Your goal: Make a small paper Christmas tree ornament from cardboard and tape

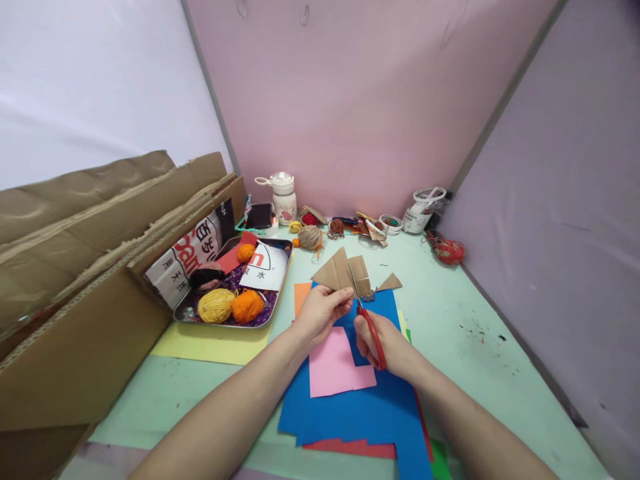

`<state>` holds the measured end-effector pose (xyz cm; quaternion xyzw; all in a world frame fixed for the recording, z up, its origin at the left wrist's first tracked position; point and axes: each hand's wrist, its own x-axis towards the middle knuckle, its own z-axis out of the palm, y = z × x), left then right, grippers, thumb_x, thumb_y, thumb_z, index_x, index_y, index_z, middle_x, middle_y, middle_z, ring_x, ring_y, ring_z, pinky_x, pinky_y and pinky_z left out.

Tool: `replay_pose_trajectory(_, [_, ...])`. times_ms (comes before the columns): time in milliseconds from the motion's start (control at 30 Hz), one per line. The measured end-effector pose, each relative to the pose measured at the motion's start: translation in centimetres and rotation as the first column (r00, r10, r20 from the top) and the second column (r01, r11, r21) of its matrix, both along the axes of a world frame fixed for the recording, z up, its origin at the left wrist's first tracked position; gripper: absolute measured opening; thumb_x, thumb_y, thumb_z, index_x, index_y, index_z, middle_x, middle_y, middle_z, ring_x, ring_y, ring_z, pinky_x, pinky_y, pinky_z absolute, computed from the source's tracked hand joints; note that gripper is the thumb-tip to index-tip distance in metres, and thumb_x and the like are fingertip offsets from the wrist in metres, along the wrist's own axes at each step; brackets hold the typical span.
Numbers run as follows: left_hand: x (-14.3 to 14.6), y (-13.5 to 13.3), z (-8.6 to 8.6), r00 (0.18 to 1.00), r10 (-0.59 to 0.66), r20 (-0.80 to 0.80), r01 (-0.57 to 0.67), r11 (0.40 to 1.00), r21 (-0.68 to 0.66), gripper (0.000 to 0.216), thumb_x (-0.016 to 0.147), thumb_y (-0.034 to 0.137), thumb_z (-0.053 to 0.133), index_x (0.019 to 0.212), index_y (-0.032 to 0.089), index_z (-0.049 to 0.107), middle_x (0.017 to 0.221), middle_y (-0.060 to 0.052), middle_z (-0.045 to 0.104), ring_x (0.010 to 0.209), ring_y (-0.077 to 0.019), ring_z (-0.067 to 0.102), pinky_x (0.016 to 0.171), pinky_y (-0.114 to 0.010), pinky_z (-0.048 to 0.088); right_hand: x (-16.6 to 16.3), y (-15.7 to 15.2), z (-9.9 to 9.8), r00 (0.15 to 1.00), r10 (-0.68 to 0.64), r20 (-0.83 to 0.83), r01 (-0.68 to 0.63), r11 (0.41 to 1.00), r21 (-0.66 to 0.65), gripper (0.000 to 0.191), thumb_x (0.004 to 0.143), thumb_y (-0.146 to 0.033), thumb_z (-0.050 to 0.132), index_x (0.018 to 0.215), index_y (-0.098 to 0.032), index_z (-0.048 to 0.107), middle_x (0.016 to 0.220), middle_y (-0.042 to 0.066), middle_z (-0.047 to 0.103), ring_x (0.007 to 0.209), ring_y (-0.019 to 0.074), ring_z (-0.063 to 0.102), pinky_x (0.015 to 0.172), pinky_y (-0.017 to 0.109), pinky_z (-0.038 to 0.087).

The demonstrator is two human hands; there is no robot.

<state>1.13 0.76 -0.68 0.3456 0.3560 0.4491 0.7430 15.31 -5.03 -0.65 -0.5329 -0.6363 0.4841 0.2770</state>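
Note:
My left hand [327, 313] pinches the lower edge of a brown cardboard triangle [334, 270] above the paper pile. In my right hand [383, 337] is a pair of scissors [374, 337] with red handles, its blades pointing away from me along the right side of the triangle. Just behind the blades lie a small brown cardboard piece [361, 272] and, to the right, a smaller cardboard triangle [390, 282]. Below my hands a pink paper sheet [333, 373] rests on blue paper [345, 417], with red paper [355, 449] showing underneath.
A metal tray [280, 293] with yarn balls stands at left on yellow paper [210, 343], beside large cardboard sheets [90, 340]. Along the back are a white bottle [284, 199], a beige yarn ball [310, 237], tape [391, 223], a clear container [423, 212] and red yarn [449, 251].

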Motion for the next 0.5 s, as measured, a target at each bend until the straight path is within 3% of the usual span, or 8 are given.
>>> replay_pose_trajectory(200, [0.12,0.03,-0.25,1.0,0.018,0.007,-0.018,1.0,-0.024,0.024,0.059,0.027,0.079,0.063,0.008,0.064,0.057,0.0,0.059,0.052,-0.0055,0.052,0.055,-0.018,0.044,-0.07,0.04,-0.1,1.0,-0.011,-0.013,0.01,1.0,-0.015,0.051,0.084,-0.067,0.031,0.066,-0.021,0.042,0.048,-0.002,0.05,0.041,0.0118,0.047,0.045,0.024,0.036])
replay_pose_trajectory(300, [0.17,0.03,-0.26,0.999,0.025,0.02,-0.024,1.0,-0.019,0.023,0.061,0.027,0.078,0.065,0.008,0.064,0.058,0.0,0.058,0.052,-0.0051,0.052,0.054,-0.017,0.044,-0.06,0.12,-0.3,0.999,-0.011,-0.033,0.01,0.999,-0.036,0.05,0.084,-0.068,0.031,0.073,-0.021,0.044,0.054,-0.002,0.054,0.041,0.0116,0.048,0.044,0.024,0.036])
replay_pose_trajectory(500, [-0.62,0.87,0.43,0.973,0.215,0.085,-0.217,0.976,0.015,0.023,0.059,0.022,0.079,0.071,0.01,0.064,0.063,0.001,0.06,0.057,-0.0054,0.054,0.055,-0.016,0.045,0.22,0.16,0.03,0.999,0.043,0.032,-0.042,0.999,-0.017,0.043,0.083,-0.061,0.044,0.073,-0.02,0.045,0.061,-0.002,0.056,0.048,0.0101,0.048,0.047,0.022,0.036])
